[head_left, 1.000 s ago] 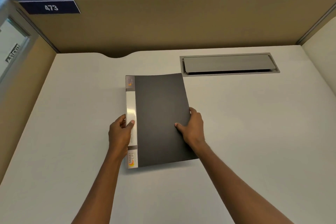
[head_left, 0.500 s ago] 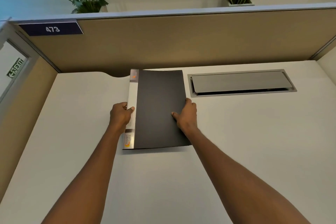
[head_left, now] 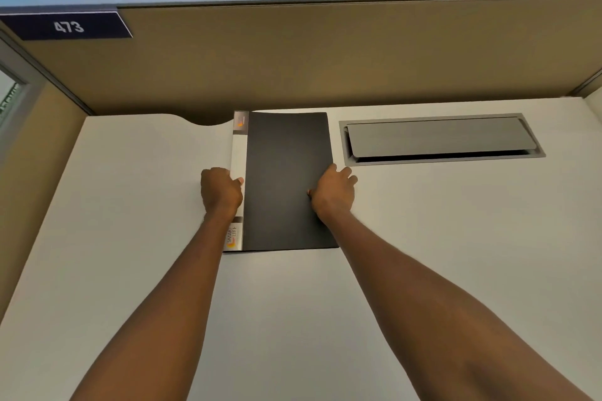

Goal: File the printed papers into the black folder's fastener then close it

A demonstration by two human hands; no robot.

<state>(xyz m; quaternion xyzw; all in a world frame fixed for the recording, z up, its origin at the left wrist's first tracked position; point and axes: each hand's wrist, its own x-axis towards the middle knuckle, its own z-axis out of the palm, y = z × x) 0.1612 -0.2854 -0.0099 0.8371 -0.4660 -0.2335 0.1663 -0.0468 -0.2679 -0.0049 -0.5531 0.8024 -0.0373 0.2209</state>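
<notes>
My big white desk (head_left: pixel 130 270) has brown walls around it. A long grey metal flap (head_left: pixel 439 140) is set into the desk near the back edge, on the right side.

The flat black plastic folder (head_left: pixel 286 182) lies shut on the desk, right up at the back edge, near the middle. Its top end is touching or almost touching the back wall. It sits just beside the grey flap. A white strip with a little orange picture (head_left: pixel 238 153) runs down the folder's left side.

My left hand (head_left: pixel 221 192) is curled around the white strip side, with my thumb on top, so it is gripping the folder. My right hand (head_left: pixel 332 192) holds the folder's right edge, thumb on the cover and fingers bent down over the side.

I can't see any printed papers. I think they are inside, so the job looks just about done.

What could go wrong? If I push more, the folder could bump the back wall and bend. If I let go too fast, the cover could pop up, because papers inside can make it springy. The right edge could also slide onto the flap.
</notes>
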